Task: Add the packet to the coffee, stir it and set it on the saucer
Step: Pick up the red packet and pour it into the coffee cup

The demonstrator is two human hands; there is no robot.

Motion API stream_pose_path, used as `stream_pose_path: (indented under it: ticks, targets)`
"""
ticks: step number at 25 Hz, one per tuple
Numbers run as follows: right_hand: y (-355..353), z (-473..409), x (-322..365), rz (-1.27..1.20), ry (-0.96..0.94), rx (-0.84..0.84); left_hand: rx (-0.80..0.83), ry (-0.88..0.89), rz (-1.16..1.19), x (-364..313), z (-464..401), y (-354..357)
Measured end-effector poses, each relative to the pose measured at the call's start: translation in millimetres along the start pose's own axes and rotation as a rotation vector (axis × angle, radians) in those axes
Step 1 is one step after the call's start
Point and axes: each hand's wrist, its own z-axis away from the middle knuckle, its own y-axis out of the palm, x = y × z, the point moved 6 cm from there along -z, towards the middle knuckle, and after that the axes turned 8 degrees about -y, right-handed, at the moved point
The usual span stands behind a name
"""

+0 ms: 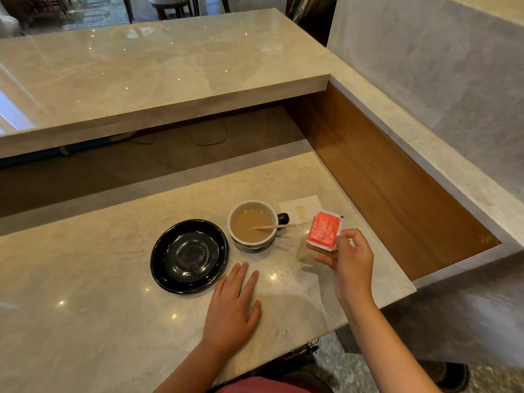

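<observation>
A white cup (pixel 253 224) with a dark handle holds milky coffee on the marble counter. A wooden stirrer (pixel 273 226) leans in it, its end pointing right over the rim. Left of the cup and close beside it sits an empty black saucer (pixel 189 256). My right hand (pixel 347 258) holds a red and white packet (pixel 324 229) by its lower right corner, just right of the cup and above the counter. My left hand (pixel 231 306) lies flat on the counter, fingers spread, in front of the saucer and cup, holding nothing.
A white napkin (pixel 302 207) with a brown stain lies behind the packet. A raised marble ledge (pixel 158 80) runs across the back, and a wooden panel (pixel 382 177) walls the right side. The counter's edge (pixel 377 306) drops off at the near right.
</observation>
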Motion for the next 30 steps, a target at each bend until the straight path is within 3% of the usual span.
stream_pose_path:
  ticks: [11,20,30]
  targets:
    - [32.7,-9.1,0.4,-0.125,0.097,0.149,-0.01,0.01,0.028,0.2,0.0,-0.3]
    - [62.0,-18.4,18.3,0.612,-0.462,0.351,-0.012,-0.001,0.024,-0.1,-0.5,-0.5]
    - [105.0,-22.6,17.5,1.082,-0.722,0.551,-0.007,-0.025,0.007,1.4,-0.4,1.1]
